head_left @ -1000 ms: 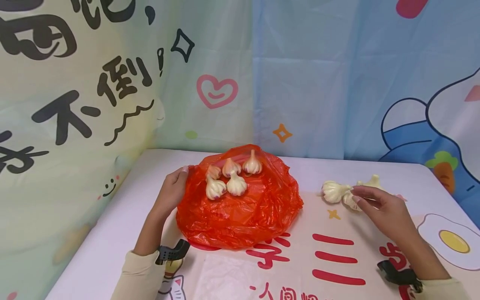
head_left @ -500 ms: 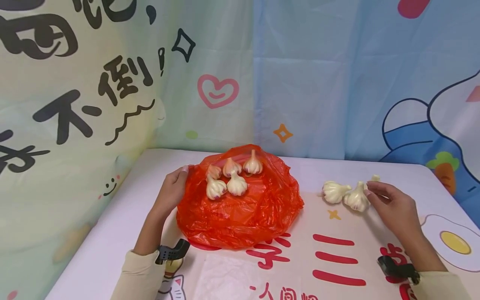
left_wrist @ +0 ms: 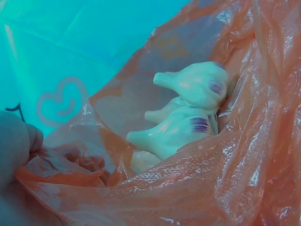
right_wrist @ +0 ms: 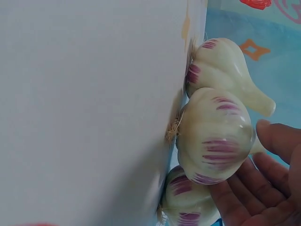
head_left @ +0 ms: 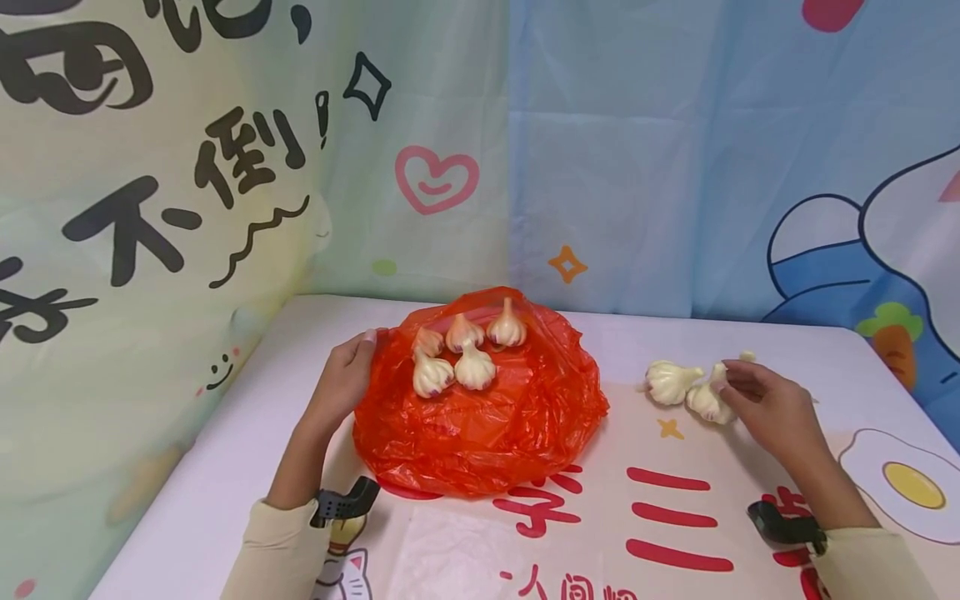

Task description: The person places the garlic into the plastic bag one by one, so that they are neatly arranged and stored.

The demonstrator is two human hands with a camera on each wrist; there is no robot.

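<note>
A red plastic bag (head_left: 480,433) lies spread on the table, its near side bunched up. Several garlic bulbs (head_left: 475,368) sit in it towards the back left; in the left wrist view, garlic bulbs (left_wrist: 174,129) show purple streaks. My left hand (head_left: 348,379) grips the bag's left edge. To the right of the bag, three more garlic bulbs stand close together: a left one (head_left: 670,383), a middle one (head_left: 707,404) and a third, partly hidden behind my right hand (head_left: 768,408). That hand's thumb and fingers are at the middle bulb's neck, loosely apart (right_wrist: 263,174).
The white table (head_left: 615,337) carries a printed cloth with red characters and a fried egg picture (head_left: 909,485). Printed curtains (head_left: 607,183) close off the back and left sides. Black wrist cameras (head_left: 345,502) sit on both wrists.
My right hand moves from the left and middle bulbs over to the third, then slightly back left to the middle bulb. The left hand and bag stay in place.
</note>
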